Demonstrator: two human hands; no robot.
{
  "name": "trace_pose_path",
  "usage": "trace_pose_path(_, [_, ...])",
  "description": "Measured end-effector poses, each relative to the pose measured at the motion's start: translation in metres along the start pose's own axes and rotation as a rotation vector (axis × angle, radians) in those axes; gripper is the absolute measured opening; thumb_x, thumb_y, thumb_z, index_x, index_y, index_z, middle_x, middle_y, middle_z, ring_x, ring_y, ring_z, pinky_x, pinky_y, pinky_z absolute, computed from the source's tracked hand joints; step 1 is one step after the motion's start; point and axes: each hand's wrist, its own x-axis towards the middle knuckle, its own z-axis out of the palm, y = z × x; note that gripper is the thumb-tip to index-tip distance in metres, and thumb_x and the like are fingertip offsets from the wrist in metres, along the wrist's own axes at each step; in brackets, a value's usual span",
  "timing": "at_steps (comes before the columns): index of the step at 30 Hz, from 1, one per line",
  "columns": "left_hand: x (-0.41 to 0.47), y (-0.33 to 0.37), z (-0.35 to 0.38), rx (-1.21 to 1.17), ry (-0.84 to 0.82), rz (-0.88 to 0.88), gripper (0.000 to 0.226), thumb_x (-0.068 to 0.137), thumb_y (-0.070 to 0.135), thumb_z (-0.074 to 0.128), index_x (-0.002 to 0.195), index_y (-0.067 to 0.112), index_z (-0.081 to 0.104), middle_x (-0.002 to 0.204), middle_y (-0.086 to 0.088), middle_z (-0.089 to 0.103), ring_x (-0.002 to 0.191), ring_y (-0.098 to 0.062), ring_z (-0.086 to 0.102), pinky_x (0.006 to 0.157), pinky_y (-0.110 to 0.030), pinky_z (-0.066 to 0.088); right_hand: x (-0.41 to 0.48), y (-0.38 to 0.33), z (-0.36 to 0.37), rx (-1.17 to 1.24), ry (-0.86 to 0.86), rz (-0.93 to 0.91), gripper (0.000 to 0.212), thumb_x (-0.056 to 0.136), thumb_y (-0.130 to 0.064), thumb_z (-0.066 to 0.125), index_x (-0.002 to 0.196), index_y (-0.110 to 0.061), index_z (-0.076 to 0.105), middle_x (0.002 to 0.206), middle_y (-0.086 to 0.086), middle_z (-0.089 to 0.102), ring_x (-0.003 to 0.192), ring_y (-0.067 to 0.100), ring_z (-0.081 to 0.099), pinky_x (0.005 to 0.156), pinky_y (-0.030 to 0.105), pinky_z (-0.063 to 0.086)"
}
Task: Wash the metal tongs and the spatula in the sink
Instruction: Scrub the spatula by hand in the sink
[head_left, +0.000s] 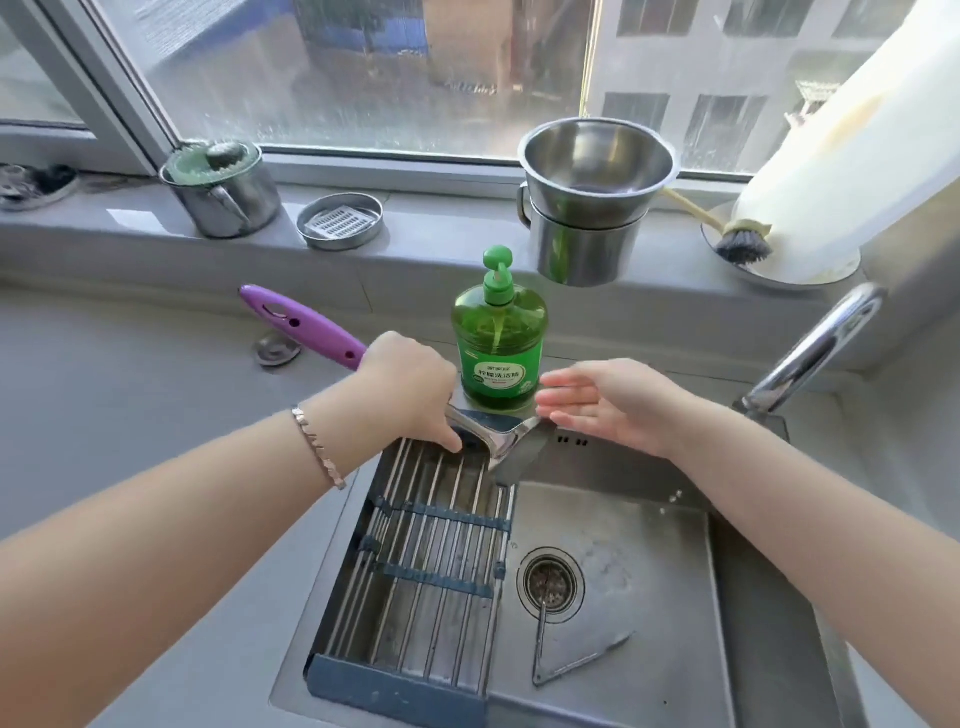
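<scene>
Head view: the left grip (410, 384) curls its fingers round the spatula (301, 325) where the purple handle meets the steel neck. It holds the blade over the back edge of the sink (649, 571), just above the rack (431, 545) spanning the sink's left half. The right grip (608, 405) is flat-fingered and holds nothing, its fingertips at the blade's far end (touching or just short, I cannot tell). The tongs (582, 661) lie on the sink floor, near the drain (550, 579).

The spatula looks to be the step in hand, with the tongs waiting. No water shows at the tap (815, 353), so the next move likely calls for the free right grip to start it or pump the soap (498, 343), which stands on the desk just behind both grips.

The sink holds only the tongs. The soap bottle is nearly full. On the sill a steel bowl (597, 161) sits in a mug, seemingly empty.
</scene>
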Motion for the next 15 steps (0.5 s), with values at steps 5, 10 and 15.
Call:
trace_pose_path(5, [0.027,-0.033,-0.010,0.198,0.168,0.062,0.034,0.095,0.035,0.040,0.103,0.013,0.065,0.105,-0.004,0.068,0.095,-0.026,0.066,0.066,-0.029,0.037,0.037,-0.055,0.033,0.091,-0.033,0.037,0.033,0.098,-0.024,0.044,0.111,0.005,0.052,0.085,0.015,0.059,0.066,0.018,0.061,0.045,0.018,0.054])
trace_pose_path(10, [0.052,-0.051,-0.018,0.184,0.249,0.099,0.053,0.096,0.031,0.038,0.143,0.006,0.030,0.109,-0.005,0.066,0.094,-0.026,0.066,0.065,-0.032,0.040,0.077,-0.070,0.041,0.101,0.030,0.124,0.043,0.093,-0.037,0.052,0.105,0.004,0.050,0.087,0.017,0.057,0.039,0.012,0.061,0.043,0.018,0.052])
trace_pose_path(15, [0.075,-0.055,-0.017,0.093,0.295,0.160,0.080,0.094,0.022,0.039,0.148,0.007,-0.018,0.062,0.005,0.049,0.059,-0.020,0.052,0.055,-0.029,0.041,0.097,-0.080,0.044,0.206,0.008,0.045,0.028,0.096,-0.027,0.050,0.080,-0.004,0.056,0.074,0.006,0.054,0.042,0.008,0.057,0.039,0.014,0.050])
